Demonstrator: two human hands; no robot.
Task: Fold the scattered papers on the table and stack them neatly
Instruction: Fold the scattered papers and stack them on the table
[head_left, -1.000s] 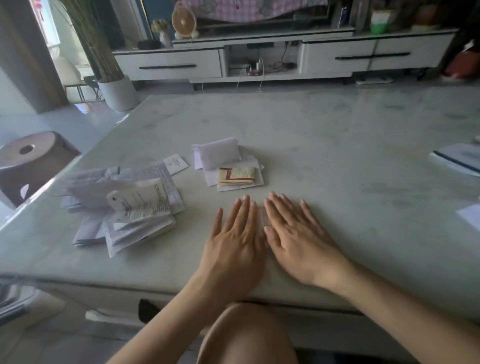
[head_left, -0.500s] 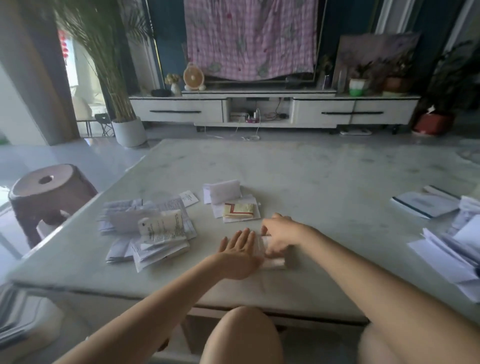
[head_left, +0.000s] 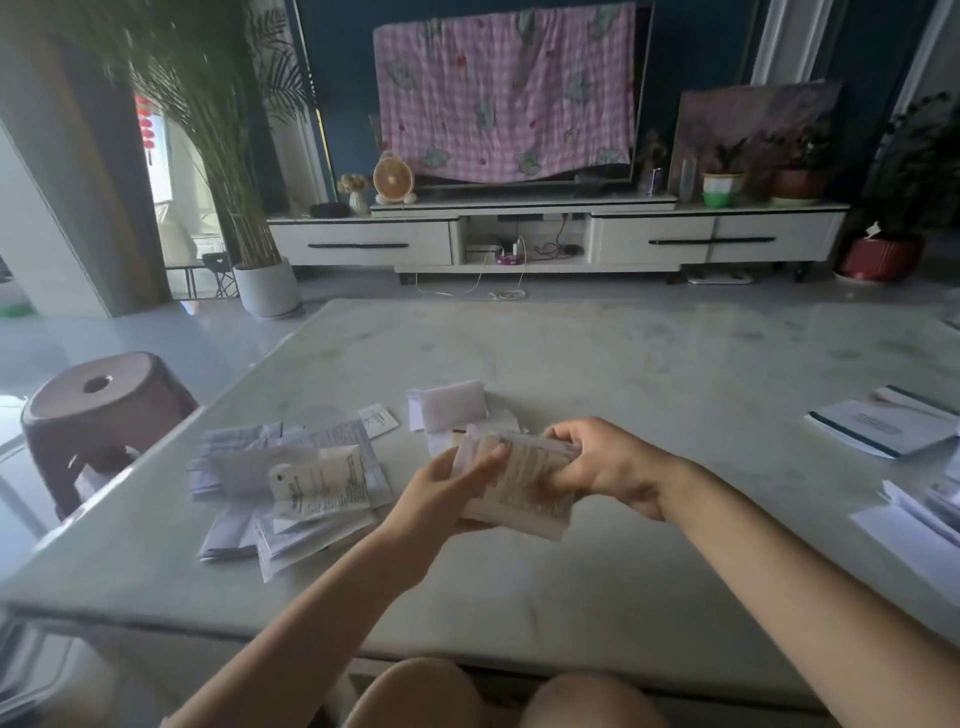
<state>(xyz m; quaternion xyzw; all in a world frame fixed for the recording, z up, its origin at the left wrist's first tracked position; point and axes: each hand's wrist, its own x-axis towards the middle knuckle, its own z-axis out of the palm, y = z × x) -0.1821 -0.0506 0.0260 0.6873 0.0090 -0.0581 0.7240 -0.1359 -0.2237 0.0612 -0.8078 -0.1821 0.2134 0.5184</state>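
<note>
1. As I watch through the head view, the pale bench (head_left: 649, 374) fills the middle.
2. Loose paper heap (head_left: 291, 488) lies on its left part.
3. Folded paper (head_left: 524, 483) is held above the bench's front centre.
4. Left hand (head_left: 441, 501): fingers grip its left edge. Right hand (head_left: 610, 467): fingers curled round its right edge.
5. Small folded stack (head_left: 452, 410) sits just behind.

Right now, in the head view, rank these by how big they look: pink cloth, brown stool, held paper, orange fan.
1. pink cloth
2. brown stool
3. held paper, enlarged by its nearness to the camera
4. orange fan
</note>
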